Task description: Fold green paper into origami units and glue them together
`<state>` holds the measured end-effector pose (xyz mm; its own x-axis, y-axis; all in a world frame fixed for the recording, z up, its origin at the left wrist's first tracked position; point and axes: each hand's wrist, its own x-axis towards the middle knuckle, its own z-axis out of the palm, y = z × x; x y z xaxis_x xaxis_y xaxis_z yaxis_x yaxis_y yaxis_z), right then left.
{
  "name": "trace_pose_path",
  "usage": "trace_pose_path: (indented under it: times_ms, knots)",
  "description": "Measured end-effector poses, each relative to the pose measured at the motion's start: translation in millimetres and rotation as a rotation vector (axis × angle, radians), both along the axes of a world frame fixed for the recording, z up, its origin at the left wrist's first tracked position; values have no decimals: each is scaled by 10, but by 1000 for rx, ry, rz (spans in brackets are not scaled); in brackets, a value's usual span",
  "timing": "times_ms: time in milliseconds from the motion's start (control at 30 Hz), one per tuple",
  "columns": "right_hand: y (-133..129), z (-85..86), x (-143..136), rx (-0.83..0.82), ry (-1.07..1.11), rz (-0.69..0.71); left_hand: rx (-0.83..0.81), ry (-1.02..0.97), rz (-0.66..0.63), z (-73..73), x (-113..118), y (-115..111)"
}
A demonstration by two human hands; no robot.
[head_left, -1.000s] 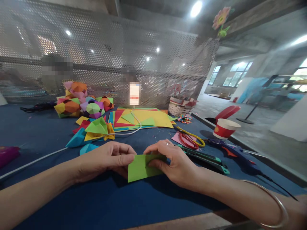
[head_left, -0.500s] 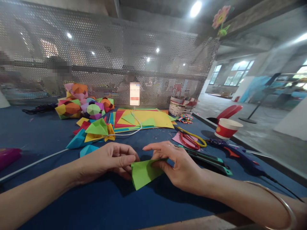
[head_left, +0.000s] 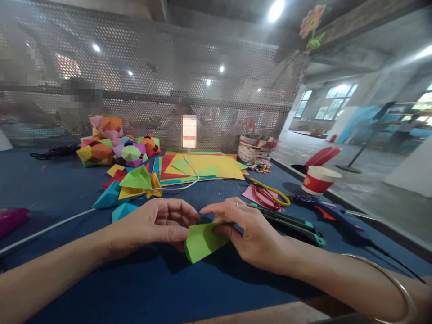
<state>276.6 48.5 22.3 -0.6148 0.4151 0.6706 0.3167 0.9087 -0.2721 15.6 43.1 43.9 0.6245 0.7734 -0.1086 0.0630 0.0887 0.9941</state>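
Observation:
A piece of light green paper (head_left: 205,243), which looks folded, is held between my two hands just above the blue tabletop (head_left: 141,288). My right hand (head_left: 248,234) pinches its right end between thumb and fingers, with the forefinger stretched out above it. At the left edge of the paper, the thumb of my left hand (head_left: 158,225) presses against it. The upper fingers of that hand curve above and behind, apart from the thumb; its lower fingers are partly hidden. Folded paper pieces, a green one (head_left: 137,179) and a blue one (head_left: 124,211), lie beyond my left hand.
Coloured paper sheets (head_left: 222,165) lie at the back, before a lit phone (head_left: 189,132). Paper balls (head_left: 131,154) are heaped back left. To the right are scissors (head_left: 266,198), a cutter knife (head_left: 290,224), a glue gun (head_left: 337,220) and a paper cup (head_left: 319,180). A white cable (head_left: 57,228) crosses the left.
The upper fingers of my left hand have lifted and spread away from the thumb. The green paper has tilted slightly, its lower corner now a little higher. My right hand keeps its grip.

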Motion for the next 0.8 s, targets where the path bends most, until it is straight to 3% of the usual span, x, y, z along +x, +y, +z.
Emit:
trace_pose_path:
  times_ms: [233,467,600,800]
  knots:
    - [-17,4,-6,26,-15,18,28,-18,28,-9,29,12]
    - [-36,40,-3,224,-109,93,286,284,105,-2,167,-139]
    - [-76,102,-5,279,-152,157,337,330,133,-22,229,-202]
    - [-126,162,-2,355,-162,127,477,386,198,-60,188,-217]
